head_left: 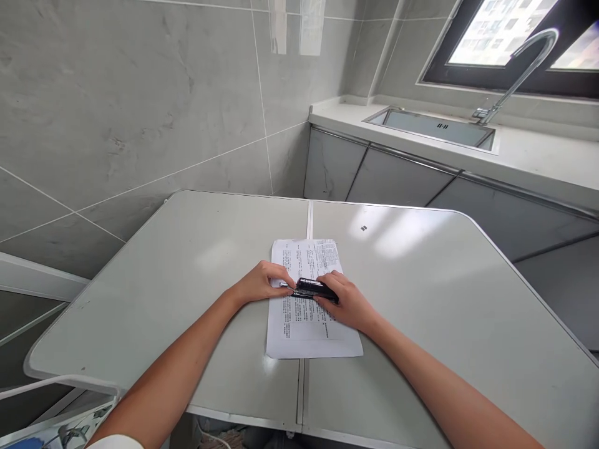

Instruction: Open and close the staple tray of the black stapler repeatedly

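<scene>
A black stapler lies crosswise over printed sheets of paper on the table. My right hand is wrapped round the stapler's right end. At its left end, my left hand is closed, thumb and forefinger pinching the metal part there. A bit of silvery metal shows beside those fingertips; whether a loose staple is between them I cannot tell. The paper, covered in small black print, lies flat under both hands across the table's centre seam.
The pale folding table has a metal rim. Two small dark strips rest beyond the paper, to the right. Past the table's far right edge stands a white counter with a sink and a curved tap. A grey tiled wall borders the far left.
</scene>
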`<state>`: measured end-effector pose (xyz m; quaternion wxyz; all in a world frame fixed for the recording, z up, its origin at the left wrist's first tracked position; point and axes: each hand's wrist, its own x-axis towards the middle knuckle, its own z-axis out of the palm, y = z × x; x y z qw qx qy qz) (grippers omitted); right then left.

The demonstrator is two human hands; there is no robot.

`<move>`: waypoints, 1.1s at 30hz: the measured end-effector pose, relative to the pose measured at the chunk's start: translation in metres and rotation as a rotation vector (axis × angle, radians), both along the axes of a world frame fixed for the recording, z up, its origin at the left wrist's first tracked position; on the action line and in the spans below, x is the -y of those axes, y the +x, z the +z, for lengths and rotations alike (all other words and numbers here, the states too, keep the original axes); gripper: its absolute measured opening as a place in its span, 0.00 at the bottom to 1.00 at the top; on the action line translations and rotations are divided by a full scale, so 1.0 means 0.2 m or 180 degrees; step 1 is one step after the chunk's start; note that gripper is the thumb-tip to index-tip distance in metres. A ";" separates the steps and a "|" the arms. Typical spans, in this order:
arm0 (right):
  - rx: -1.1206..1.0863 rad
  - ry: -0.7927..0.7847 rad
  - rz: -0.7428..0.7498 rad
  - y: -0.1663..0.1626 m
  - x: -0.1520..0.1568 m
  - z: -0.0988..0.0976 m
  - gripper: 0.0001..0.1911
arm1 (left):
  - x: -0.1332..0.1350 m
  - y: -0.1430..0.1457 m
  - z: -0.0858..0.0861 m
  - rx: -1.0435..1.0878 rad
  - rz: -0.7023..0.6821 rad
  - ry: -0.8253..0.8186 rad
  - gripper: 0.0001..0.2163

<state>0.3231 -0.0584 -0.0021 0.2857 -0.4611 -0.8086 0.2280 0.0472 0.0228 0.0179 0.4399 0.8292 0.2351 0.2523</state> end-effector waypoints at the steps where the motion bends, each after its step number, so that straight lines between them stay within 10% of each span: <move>1: 0.0001 0.0000 0.0033 0.00 0.00 0.00 0.05 | 0.00 0.00 -0.01 0.0040 -0.0027 0.0046 0.06; 33: -0.0024 -0.0039 0.0045 0.00 0.00 0.00 0.04 | 0.04 0.06 0.01 0.0217 0.0230 0.0061 0.05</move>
